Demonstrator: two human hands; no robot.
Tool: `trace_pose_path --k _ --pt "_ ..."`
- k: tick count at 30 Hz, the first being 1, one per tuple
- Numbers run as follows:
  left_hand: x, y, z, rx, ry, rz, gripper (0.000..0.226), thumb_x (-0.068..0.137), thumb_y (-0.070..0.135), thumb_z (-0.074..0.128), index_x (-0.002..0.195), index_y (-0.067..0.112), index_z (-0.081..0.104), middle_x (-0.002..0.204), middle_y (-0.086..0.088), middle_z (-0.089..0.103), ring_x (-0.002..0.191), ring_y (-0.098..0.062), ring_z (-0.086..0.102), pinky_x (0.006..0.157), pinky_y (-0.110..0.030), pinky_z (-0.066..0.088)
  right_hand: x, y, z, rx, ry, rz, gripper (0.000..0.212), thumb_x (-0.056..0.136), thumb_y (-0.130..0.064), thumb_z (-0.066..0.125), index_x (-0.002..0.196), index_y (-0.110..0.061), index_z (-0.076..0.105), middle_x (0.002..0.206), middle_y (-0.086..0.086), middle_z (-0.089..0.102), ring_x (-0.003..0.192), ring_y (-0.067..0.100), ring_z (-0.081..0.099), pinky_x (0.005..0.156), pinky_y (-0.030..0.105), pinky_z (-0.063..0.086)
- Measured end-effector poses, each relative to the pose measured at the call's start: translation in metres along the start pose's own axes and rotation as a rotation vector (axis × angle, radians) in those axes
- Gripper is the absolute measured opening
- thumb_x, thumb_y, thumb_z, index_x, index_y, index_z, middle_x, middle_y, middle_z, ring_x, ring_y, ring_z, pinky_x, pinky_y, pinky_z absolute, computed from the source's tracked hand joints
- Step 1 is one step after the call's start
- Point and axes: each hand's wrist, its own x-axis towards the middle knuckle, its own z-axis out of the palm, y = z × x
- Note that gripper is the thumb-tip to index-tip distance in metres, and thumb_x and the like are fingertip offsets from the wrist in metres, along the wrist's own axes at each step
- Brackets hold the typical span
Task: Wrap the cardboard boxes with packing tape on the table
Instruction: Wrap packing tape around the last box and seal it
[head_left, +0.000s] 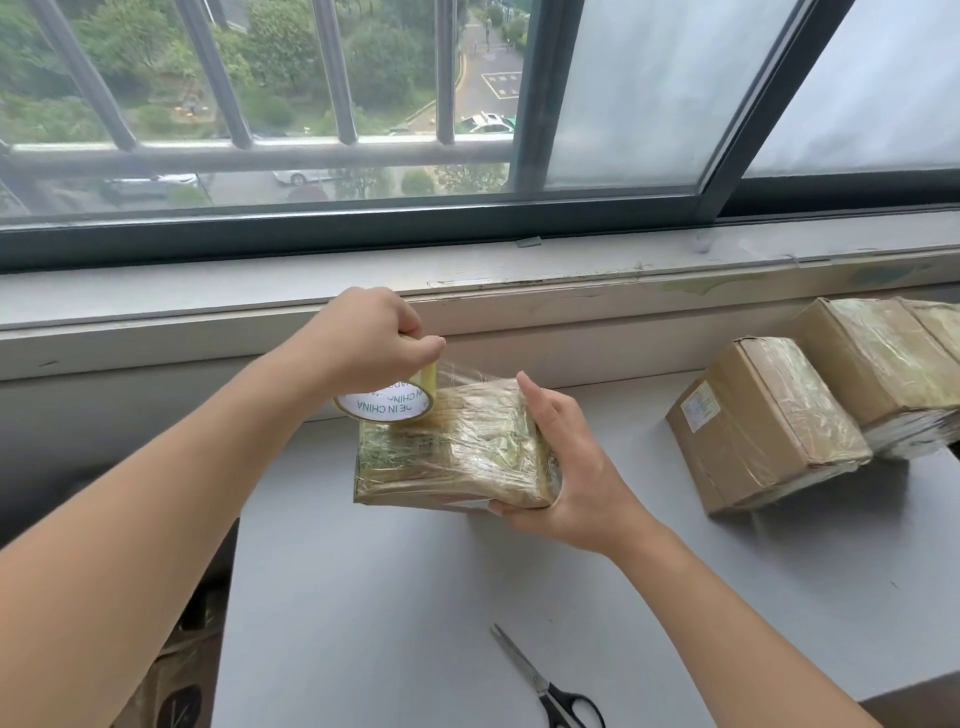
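Taping at the window-side table (389, 597). The cardboard box (452, 452), glossy with film, lies mid-table toward the far edge. The right hand (571, 467) clasps its right end, with the fingers laid over the top and the thumb at the near lower corner. The left hand (363, 338) grips the roll of packing tape (387, 408) from above, just over the box's far left corner. A strip of clear tape (462, 376) spans from roll to box top. Further wrapped boxes (763, 421) lie side by side at the right edge, and scissors (545, 686) lie at the near edge.
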Motion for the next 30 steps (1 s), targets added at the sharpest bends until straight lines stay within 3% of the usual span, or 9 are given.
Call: trace_pose_path --k 7,10,15,21,27,30 --pt "0.004 -0.006 0.003 0.030 -0.029 -0.033 0.052 0.093 0.035 0.063 0.052 0.014 0.040 0.045 0.002 0.034 0.047 -0.017 0.029 0.050 -0.028 0.027 0.005 -0.003 -0.001 -0.094 -0.001 -0.037 0.115 0.061 -0.029 0.096 0.157 -0.030 0.034 0.147 -0.002 0.036 0.135 0.014 0.048 0.105 0.039 0.050" --pt "0.003 -0.008 0.003 0.031 -0.031 -0.047 0.049 0.093 0.035 0.062 0.052 0.014 0.043 0.047 -0.001 0.037 0.049 -0.019 0.032 0.051 -0.028 0.028 0.011 -0.005 -0.002 -0.127 -0.016 -0.051 0.110 0.061 -0.039 0.093 0.156 -0.036 0.035 0.144 -0.005 0.036 0.128 0.014 0.051 0.099 0.042 0.053" --pt "0.004 -0.009 -0.005 -0.020 -0.107 -0.041 0.051 0.094 0.045 0.063 0.056 0.015 0.046 0.051 0.001 0.041 0.051 -0.019 0.036 0.051 -0.027 0.029 0.011 -0.005 -0.006 -0.170 -0.047 -0.016 0.113 0.060 -0.047 0.089 0.155 -0.046 0.029 0.146 -0.011 0.033 0.128 0.013 0.051 0.096 0.045 0.055" --pt "-0.006 -0.014 -0.008 -0.212 -0.190 0.003 0.055 0.096 0.049 0.065 0.058 0.014 0.044 0.047 0.010 0.037 0.043 -0.010 0.037 0.044 -0.020 0.033 -0.004 -0.006 -0.010 -0.194 -0.076 0.053 0.133 0.064 -0.055 0.087 0.161 -0.044 -0.003 0.149 -0.021 0.024 0.126 0.010 0.050 0.096 0.044 0.055" --pt "-0.010 -0.007 -0.004 -0.103 -0.117 0.002 0.054 0.097 0.046 0.062 0.057 0.013 0.047 0.047 0.006 0.041 0.044 -0.012 0.032 0.041 -0.021 0.025 -0.001 -0.007 -0.017 -0.172 -0.081 0.025 0.124 0.064 -0.050 0.090 0.161 -0.036 0.015 0.147 -0.017 0.030 0.128 0.003 0.048 0.096 0.039 0.055" --pt "-0.009 -0.007 -0.005 -0.082 -0.125 -0.032 0.052 0.097 0.048 0.062 0.060 0.013 0.049 0.052 0.001 0.039 0.046 -0.015 0.030 0.044 -0.025 0.025 0.000 -0.008 -0.016 -0.188 -0.084 0.024 0.123 0.064 -0.051 0.089 0.161 -0.038 0.015 0.146 -0.017 0.030 0.125 0.004 0.050 0.094 0.041 0.056"
